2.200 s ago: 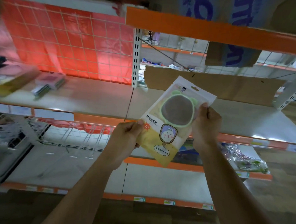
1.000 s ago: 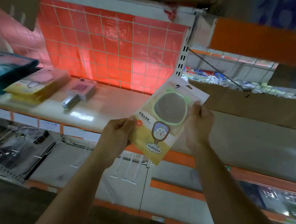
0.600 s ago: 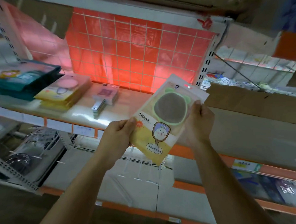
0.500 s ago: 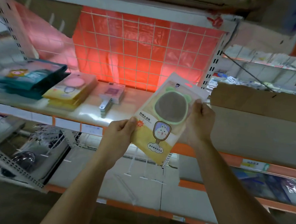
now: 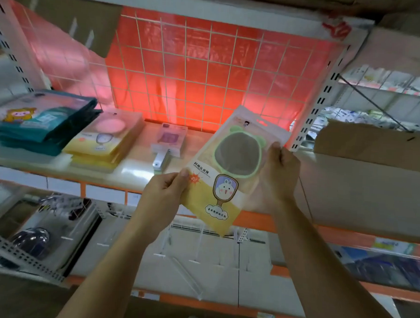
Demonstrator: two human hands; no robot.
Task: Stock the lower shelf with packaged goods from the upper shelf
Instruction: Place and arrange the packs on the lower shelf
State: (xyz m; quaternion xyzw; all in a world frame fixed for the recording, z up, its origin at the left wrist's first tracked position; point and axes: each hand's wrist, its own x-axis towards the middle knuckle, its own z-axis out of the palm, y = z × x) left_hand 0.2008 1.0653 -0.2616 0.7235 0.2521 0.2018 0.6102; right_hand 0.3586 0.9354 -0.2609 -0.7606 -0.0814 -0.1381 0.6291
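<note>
Packet (image 5: 229,179) in the air, tilted, top corner leaning away to the right; a clear-and-yellow pouch with a green-rimmed hand mirror inside. It hangs in front of the upper shelf (image 5: 135,172) lip and touches no shelf.

Left hand (image 5: 163,193): fingers curled, thumb pressed on the printed front at the pouch's lower left edge. Right hand (image 5: 280,172): fingers curled round the right edge near the mirror's rim. Both grips look firm; neither hand holds anything else.

On the upper shelf, left of the pouch: a yellow stack (image 5: 102,143) of what look like matching pouches, a teal stack (image 5: 38,123) further left, and a purple-carded item (image 5: 168,144) just behind the left thumb. Red grid panel (image 5: 208,81) backs the bay.

Step in hand, as I judge it: the carry, with the pouch taken up and not yet placed. The lower shelf (image 5: 130,259) sits directly beneath, white board with thin clear dividers (image 5: 199,245) standing on it.

Next move calls for lowering the pouch under the orange lip, levelling it out and sliding it between dividers without snagging a corner. One hand could probably let go once the pouch is flat.
</note>
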